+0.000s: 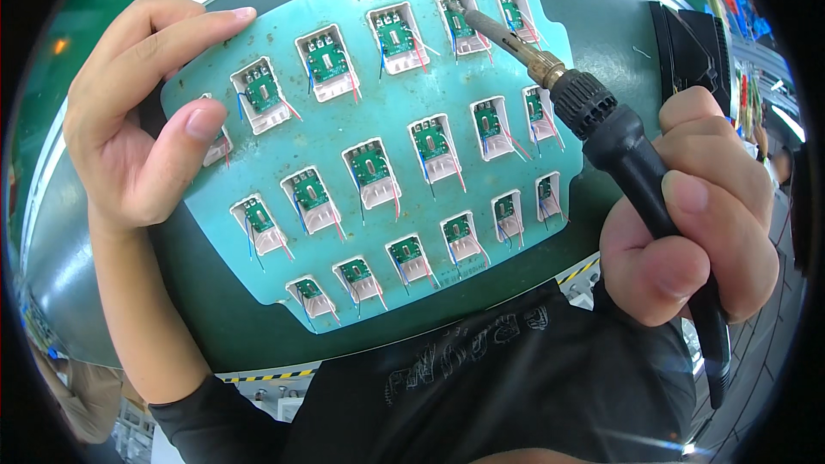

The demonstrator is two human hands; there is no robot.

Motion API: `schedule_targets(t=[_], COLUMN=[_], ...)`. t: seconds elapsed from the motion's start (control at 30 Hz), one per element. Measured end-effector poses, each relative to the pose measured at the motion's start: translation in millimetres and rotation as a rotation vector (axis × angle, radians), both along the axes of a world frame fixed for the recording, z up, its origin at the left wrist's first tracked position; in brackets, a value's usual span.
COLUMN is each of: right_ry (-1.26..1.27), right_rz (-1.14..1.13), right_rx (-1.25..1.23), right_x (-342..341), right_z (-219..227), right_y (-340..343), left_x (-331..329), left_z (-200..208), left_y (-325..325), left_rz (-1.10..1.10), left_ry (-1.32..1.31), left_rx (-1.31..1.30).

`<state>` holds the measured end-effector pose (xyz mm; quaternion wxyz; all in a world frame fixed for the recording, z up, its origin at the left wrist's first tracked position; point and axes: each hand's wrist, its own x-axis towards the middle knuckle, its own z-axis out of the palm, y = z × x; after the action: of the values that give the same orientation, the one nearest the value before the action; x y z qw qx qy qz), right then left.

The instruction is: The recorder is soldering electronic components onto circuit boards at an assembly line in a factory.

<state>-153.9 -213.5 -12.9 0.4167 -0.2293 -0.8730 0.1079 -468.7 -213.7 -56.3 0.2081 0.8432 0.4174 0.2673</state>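
Dark green surface (601,0): a work top seen from above, curved by the lens, edged below with a yellow-and-black striped strip. Teal fixture tray (284,163): a flat plastic panel with rounded corners, laid on the surface and tilted so that its rows climb toward the upper right; brownish specks are seen near its upper left edge. Roughly twenty white rectangular pockets are set into it in four slanted rows, each filled with a small green circuit board (369,165) from which thin red and blue wires trail over the pocket rim. Left hand (142,120): open, fingers spread and lightly curled, laid against the tray's left edge, the thumb resting on the panel beside a pocket in the second row; nothing is gripped. Right hand (700,206): closed in a fist round the black handle of the soldering iron (601,125), to the right of the tray. The iron is held slanting up and to the left; a ribbed black collar, a brass-coloured ferrule and a slim grey metal shaft are shown, the tip set on a board in the top row, second pocket from the right. Dark sleeves and a dark printed shirt are seen along the lower edge.
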Motion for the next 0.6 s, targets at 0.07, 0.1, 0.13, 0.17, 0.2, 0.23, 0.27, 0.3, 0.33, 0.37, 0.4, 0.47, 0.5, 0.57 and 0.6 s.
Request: schedule_targets(t=[0.07, 0.1, 0.13, 0.17, 0.2, 0.23, 0.27, 0.3, 0.33, 0.37, 0.4, 0.47, 0.5, 0.57, 0.6], right_ry=[0.034, 0.036, 0.04, 0.045, 0.047, 0.05, 0.053, 0.056, 0.059, 0.063, 0.066, 0.072, 0.077, 0.086, 0.088], right_rz=[0.062, 0.068, 0.072, 0.074, 0.076, 0.077, 0.077, 0.078, 0.078, 0.079, 0.079, 0.08, 0.081, 0.081, 0.079], right_rx=[0.027, 0.027, 0.025, 0.022, 0.02, 0.018, 0.015, 0.012, 0.008, 0.004, 0.002, -0.002, -0.005, -0.01, -0.01], right_x=[2, 1, 2, 1, 0, -2, 2, -2, -1, 1, -1, 2, 2, 0, -4], right_z=[-2, -2, -3, -3, -4, -4, -3, -4, -3, -3, -5, -3, -4, -5, -7], right_y=[4, 5, 6, 6, 7, 6, 6, 5, 3, 3, 6, 5, 6, 5, 6], left_x=[2, 1, 0, -1, -1, -2, -2, -2, -1, -1, 0, 1, 0, 0, 0], left_z=[-1, -1, -1, -1, -1, -1, -2, -2, -2, -3, -3, -2, -2, -1, -1], left_y=[-5, -7, -8, -9, -10, -10, -11, -11, -12, -12, -12, -12, -12, -13, -13], left_rz=[0.026, 0.032, 0.037, 0.042, 0.046, 0.047, 0.05, 0.053, 0.055, 0.057, 0.058, 0.058, 0.056, 0.067, 0.073], left_ry=[0.0, 0.0, 0.001, -0.002, -0.007, -0.008, -0.009, -0.01, -0.01, -0.011, -0.012, -0.014, -0.014, -0.009, -0.008], left_rx=[-0.001, 0.0, 0.0, -0.001, -0.003, -0.003, -0.005, -0.008, -0.009, -0.013, -0.015, -0.014, -0.014, -0.017, -0.019])
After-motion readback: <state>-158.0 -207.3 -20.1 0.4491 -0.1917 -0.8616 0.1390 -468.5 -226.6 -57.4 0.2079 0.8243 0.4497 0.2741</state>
